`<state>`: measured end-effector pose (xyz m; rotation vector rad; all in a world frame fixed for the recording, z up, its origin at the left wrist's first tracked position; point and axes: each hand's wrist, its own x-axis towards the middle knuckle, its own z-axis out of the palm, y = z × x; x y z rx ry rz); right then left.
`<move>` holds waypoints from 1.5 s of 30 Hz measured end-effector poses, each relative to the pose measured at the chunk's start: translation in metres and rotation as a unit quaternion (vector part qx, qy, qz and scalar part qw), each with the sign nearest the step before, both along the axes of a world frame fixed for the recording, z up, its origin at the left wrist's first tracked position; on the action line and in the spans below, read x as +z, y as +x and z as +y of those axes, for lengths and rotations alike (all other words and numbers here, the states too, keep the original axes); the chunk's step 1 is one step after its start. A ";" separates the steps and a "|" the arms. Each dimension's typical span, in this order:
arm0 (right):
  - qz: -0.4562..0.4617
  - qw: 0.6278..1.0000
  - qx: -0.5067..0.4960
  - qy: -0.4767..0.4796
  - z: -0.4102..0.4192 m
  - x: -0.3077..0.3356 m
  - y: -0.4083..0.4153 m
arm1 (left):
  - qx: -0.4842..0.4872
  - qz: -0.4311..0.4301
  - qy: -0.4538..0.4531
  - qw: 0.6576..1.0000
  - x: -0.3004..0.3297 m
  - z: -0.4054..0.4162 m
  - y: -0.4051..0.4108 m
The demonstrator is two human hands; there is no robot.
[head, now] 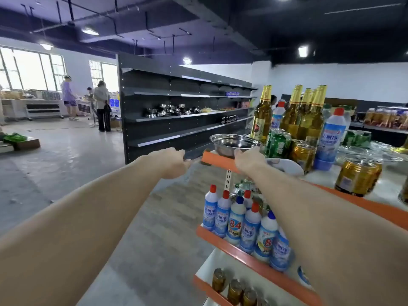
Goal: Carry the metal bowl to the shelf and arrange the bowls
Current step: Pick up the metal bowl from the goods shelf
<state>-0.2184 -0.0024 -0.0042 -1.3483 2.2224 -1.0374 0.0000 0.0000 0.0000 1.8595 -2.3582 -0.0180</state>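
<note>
Head view
Metal bowl (234, 144): upright on the near corner of the orange-edged rack (217, 161), at 12 o'clock from the wearer.
Right hand (248, 160): fingers grasp the bowl's near rim.
Left hand (171, 162): beside the rack corner, at 9 o'clock of the bowl; fingers curled, holding nothing visible.
Dark shelf (187, 115): well apart, at 11 o'clock; steel bowls (172, 109) clustered on its middle tier.
Beer bottles (293, 115): just behind the bowl, at 2 o'clock.
</note>
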 end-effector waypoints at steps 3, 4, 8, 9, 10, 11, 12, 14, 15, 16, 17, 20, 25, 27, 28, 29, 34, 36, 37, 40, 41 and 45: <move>-0.058 0.997 -0.040 -0.012 -0.034 -0.001 -0.016 | 0.002 -0.014 0.006 1.000 -0.003 -0.029 -0.011; -0.076 0.996 -0.051 -0.014 -0.046 0.000 -0.020 | 0.004 -0.015 0.007 1.000 -0.002 -0.037 -0.013; -0.160 0.982 -0.100 -0.028 -0.080 -0.003 -0.025 | 0.005 -0.019 0.011 1.000 -0.007 -0.074 -0.023; -0.184 0.976 -0.112 -0.035 -0.088 -0.003 -0.027 | 0.006 -0.022 0.009 1.000 -0.009 -0.084 -0.023; -0.206 0.970 -0.122 -0.041 -0.096 -0.005 -0.028 | 0.009 -0.025 0.012 1.000 -0.010 -0.092 -0.023; -0.223 0.965 -0.129 -0.047 -0.105 -0.006 -0.029 | 0.010 -0.030 0.012 0.999 -0.011 -0.100 -0.023; -0.237 0.961 -0.134 -0.051 -0.112 -0.008 -0.030 | 0.014 -0.033 0.014 0.999 -0.012 -0.107 -0.022; -0.262 0.954 -0.135 -0.056 -0.127 -0.012 -0.032 | 0.015 -0.033 0.014 0.999 -0.015 -0.123 -0.019; -0.273 0.950 -0.137 -0.058 -0.134 -0.012 -0.033 | 0.014 -0.032 0.011 0.999 -0.016 -0.130 -0.017; -0.285 0.946 -0.140 -0.066 -0.140 -0.013 -0.033 | 0.015 -0.031 0.011 0.999 -0.016 -0.136 -0.014; -0.293 0.942 -0.146 -0.077 -0.145 -0.013 -0.033 | 0.014 -0.032 0.014 0.999 -0.018 -0.141 -0.012; -0.297 0.936 -0.151 -0.111 -0.155 -0.010 -0.021 | 0.014 -0.041 0.020 0.999 -0.021 -0.155 -0.001; -0.319 0.935 -0.065 -0.140 -0.168 -0.005 0.029 | 0.014 -0.029 0.028 0.999 -0.034 -0.173 0.030; -0.365 0.918 0.015 -0.152 -0.174 -0.010 0.054 | 0.011 -0.027 0.042 0.999 -0.045 -0.176 0.047; -0.388 0.908 0.052 -0.149 -0.178 -0.014 0.067 | 0.017 -0.030 0.046 0.998 -0.051 -0.177 0.057; -0.392 0.907 0.075 -0.135 -0.185 -0.020 0.081 | 0.031 -0.026 0.050 0.998 -0.057 -0.178 0.068; -0.303 0.951 0.037 -0.042 -0.215 -0.072 0.151 | 0.083 -0.028 0.094 0.992 -0.102 -0.172 0.128; -0.288 0.957 0.039 -0.002 -0.216 -0.108 0.176 | 0.127 -0.017 0.109 0.986 -0.130 -0.165 0.151; -0.300 0.953 0.040 0.016 -0.216 -0.127 0.185 | 0.144 -0.015 0.113 0.983 -0.144 -0.160 0.159; -0.369 0.927 0.021 0.055 -0.210 -0.183 0.211 | 0.171 -0.008 0.131 0.977 -0.188 -0.146 0.179; -0.382 0.921 0.014 0.069 -0.206 -0.200 0.219 | 0.177 -0.007 0.137 0.975 -0.201 -0.142 0.185; -0.362 0.920 0.010 0.147 -0.183 -0.272 0.246 | 0.191 -0.011 0.167 0.967 -0.255 -0.123 0.200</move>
